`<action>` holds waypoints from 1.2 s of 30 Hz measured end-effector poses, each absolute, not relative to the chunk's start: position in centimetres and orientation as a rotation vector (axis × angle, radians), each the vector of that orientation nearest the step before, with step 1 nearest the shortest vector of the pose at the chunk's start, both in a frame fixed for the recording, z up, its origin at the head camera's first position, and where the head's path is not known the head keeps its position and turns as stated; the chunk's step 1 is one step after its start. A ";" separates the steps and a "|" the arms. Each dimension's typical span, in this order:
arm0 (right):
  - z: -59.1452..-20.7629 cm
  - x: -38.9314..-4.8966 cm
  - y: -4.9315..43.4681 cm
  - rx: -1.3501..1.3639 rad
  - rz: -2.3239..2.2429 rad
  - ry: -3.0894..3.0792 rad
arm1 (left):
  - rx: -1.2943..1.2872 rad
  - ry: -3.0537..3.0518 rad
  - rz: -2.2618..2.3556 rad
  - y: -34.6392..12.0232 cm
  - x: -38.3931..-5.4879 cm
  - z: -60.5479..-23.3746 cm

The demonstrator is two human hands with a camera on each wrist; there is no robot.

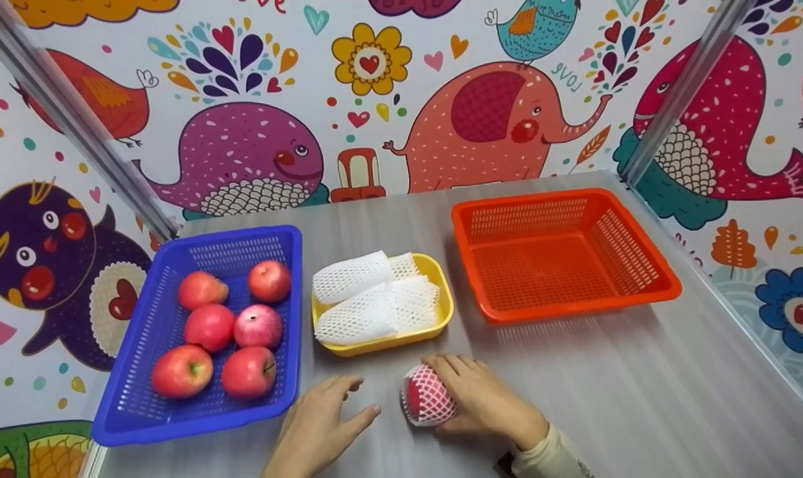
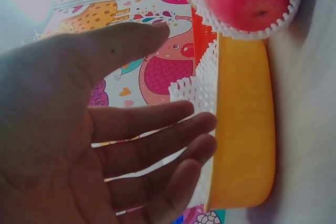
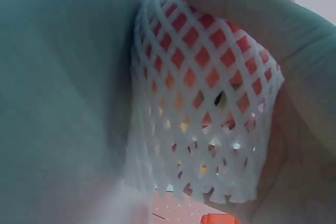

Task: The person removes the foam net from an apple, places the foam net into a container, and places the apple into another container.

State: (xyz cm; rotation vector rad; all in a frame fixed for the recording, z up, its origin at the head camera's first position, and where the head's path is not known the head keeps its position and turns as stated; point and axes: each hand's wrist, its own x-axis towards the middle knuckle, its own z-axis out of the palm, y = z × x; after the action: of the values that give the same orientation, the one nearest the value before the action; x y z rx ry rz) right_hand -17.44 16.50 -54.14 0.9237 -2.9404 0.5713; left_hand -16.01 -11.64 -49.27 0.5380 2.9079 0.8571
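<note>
A red apple in a white foam net sleeve (image 1: 431, 396) lies on its side on the table, held by my right hand (image 1: 478, 398). The right wrist view shows thumb and palm around the foam net (image 3: 205, 93), whose loose end reaches past the fruit. In the left wrist view the apple's bare end (image 2: 244, 1) pokes out of the net. My left hand (image 1: 322, 421) is to the left of the apple, apart from it, its fingers spread and holding nothing. Beyond the hands stands a yellow basket (image 1: 375, 346) with several white foam nets (image 1: 352, 279).
A blue basket (image 1: 199, 431) at the left contains several bare apples (image 1: 182, 370). At the back right stands a red basket (image 1: 577, 307) with nothing in it. Patterned panels (image 1: 242, 153) wall the table (image 1: 614, 398) at the back and sides.
</note>
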 end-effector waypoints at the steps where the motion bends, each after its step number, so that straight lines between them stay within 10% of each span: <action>1: -54.2 -17.4 16.5 0.921 0.580 -2.950 | 0.549 2.900 0.859 -11.6 -16.0 -49.4; 36: -48.3 -19.0 17.6 1.086 0.352 -2.688 | 0.915 2.989 0.990 -9.6 -16.2 -48.5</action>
State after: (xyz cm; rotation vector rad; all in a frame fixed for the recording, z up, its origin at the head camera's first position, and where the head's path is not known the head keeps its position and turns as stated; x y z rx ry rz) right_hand -18.96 17.60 -48.33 1.0863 -2.6881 0.3524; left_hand -16.21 -9.56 -48.54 0.9147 2.9889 0.9898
